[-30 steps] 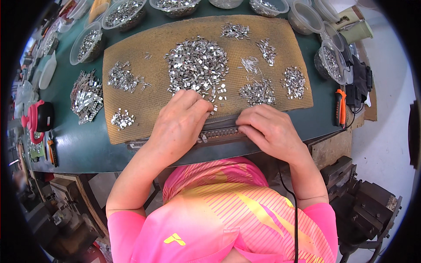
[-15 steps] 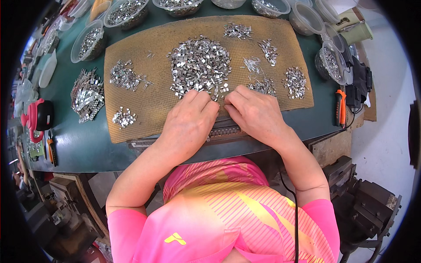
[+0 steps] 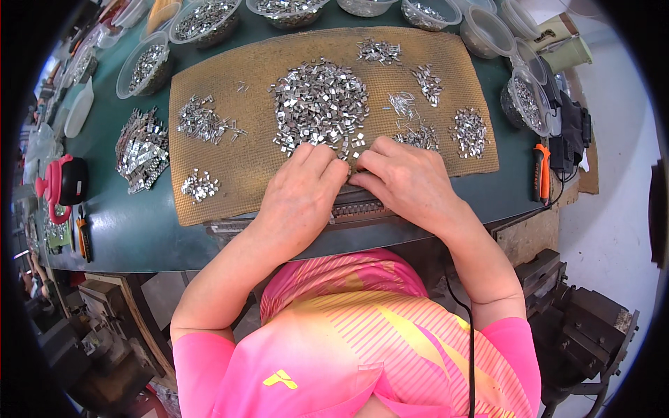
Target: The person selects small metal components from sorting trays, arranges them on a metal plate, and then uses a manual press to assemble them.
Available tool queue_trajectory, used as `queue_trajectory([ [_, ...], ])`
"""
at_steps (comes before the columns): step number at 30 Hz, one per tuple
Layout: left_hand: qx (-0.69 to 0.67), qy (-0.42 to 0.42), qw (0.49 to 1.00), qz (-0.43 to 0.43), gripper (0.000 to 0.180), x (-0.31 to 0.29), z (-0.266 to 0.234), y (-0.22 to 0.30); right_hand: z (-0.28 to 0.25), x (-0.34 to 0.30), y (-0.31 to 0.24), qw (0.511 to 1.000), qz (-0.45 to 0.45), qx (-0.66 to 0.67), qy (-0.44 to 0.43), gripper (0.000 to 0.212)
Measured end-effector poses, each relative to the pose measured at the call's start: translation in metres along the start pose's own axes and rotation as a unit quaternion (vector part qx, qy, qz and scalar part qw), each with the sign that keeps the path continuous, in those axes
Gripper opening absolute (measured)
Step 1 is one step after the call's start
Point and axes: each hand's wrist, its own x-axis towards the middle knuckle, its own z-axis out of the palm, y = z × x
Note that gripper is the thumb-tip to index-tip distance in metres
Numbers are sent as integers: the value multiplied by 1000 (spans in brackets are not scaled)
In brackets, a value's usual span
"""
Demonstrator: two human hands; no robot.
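Since the first picture the bare right hand (image 3: 406, 177) has shifted leftward, off the toothed row, to meet the bare left hand (image 3: 303, 188) at the mat's near edge; the left has barely moved. Both hands' fingers are drawn together with the thumbs, tips close to each other; whether they pinch a piece cannot be told.

Dark green, smooth-topped table (image 3: 153, 244) reaches out on every side of the mat. Nearer the body than the mat is a pink-and-yellow striped shirt (image 3: 334, 334) with a small yellow emblem (image 3: 280, 380).

Lying on the table is the tan, woven-textured rectangular mat (image 3: 244, 188). Along its near edge, beneath the hands, runs a dark narrow metal rail (image 3: 362, 212) carrying a row of small toothed links.

Round clear plastic bowls line the mat's far edge; one beyond its far left corner (image 3: 209, 40), another left of it (image 3: 125, 82) and one right of it (image 3: 539, 87) hold small silver metal pieces.

At the mat's middle sits a large heap of shiny, flat silver pieces (image 3: 319, 104); smaller heaps lie toward its edges.
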Motion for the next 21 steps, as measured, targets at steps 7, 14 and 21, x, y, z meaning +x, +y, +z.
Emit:
queue_trajectory([
  [7, -88, 22, 994, -55, 13, -7, -11, 3, -1, -2, 1, 999, 31, 6, -19, 12],
  [14, -179, 13, 979, -98, 17, -16, -15, 4, -15, -12, 2, 999, -5, 28, -27, 13],
  [21, -181, 16, 980, -82, 15, -21, -16, 1, -29, -30, -8, 995, -45, 62, -60, 14],
])
